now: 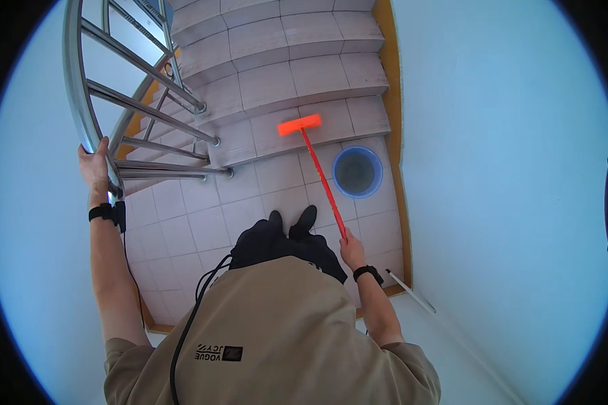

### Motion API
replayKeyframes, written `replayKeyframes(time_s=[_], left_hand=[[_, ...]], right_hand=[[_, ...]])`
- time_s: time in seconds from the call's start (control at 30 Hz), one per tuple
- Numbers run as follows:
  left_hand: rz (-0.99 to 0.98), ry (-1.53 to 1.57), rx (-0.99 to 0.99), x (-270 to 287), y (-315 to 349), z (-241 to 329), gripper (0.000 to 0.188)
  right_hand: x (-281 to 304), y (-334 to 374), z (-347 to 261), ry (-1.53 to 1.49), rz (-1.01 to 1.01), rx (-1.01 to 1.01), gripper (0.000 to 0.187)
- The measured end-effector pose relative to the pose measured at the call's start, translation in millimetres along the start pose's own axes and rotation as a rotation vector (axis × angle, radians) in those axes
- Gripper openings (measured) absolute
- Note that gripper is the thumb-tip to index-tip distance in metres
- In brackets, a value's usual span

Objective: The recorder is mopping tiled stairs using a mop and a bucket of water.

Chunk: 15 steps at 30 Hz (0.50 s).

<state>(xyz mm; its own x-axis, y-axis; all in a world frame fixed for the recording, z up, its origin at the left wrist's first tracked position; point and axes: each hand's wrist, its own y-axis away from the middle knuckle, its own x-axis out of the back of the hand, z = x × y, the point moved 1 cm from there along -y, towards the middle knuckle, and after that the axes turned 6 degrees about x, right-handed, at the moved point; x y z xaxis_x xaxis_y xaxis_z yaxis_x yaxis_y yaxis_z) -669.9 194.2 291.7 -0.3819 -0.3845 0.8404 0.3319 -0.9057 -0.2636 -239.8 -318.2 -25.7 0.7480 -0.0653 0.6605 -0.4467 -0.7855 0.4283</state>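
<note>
My left hand (96, 166) is wrapped round the curved metal handrail (81, 88) at the left. In my right hand (352, 252), closed on its near end, is the red handle of a mop (323, 178). Its wide, bright orange head (299, 125) is over the lowest step (267, 138) in front of me; whether it presses on the tile I cannot tell. Just right of the handle, a round blue bucket (380, 177) with greyish water in it stands on the tiled floor, close to the foot of the stairs.
Tiled stairs (257, 37) rise ahead, with metal railing bars (152, 111) along their left. A pale wall (486, 169) with an orange-brown skirting (400, 182) bounds the right. My black shoes (305, 219) are on the landing. A white pole (412, 292) leans behind my right arm.
</note>
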Motion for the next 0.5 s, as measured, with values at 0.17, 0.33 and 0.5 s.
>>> replayKeyframes(time_s=[0.17,0.33,0.5], left_hand=[[0.002,-0.003,0.008,-3,-1,-7,0.079],[0.059,-0.016,-0.009,1,4,-3,0.075],[-0.039,0.005,0.022,6,5,2,0.090]], right_hand=[[-22,3,-18,0.000,-0.074,0.008,0.047],[-35,5,-46,0.077,-0.119,0.010,0.045],[-62,-1,-73,0.096,-0.133,0.073,0.045]])
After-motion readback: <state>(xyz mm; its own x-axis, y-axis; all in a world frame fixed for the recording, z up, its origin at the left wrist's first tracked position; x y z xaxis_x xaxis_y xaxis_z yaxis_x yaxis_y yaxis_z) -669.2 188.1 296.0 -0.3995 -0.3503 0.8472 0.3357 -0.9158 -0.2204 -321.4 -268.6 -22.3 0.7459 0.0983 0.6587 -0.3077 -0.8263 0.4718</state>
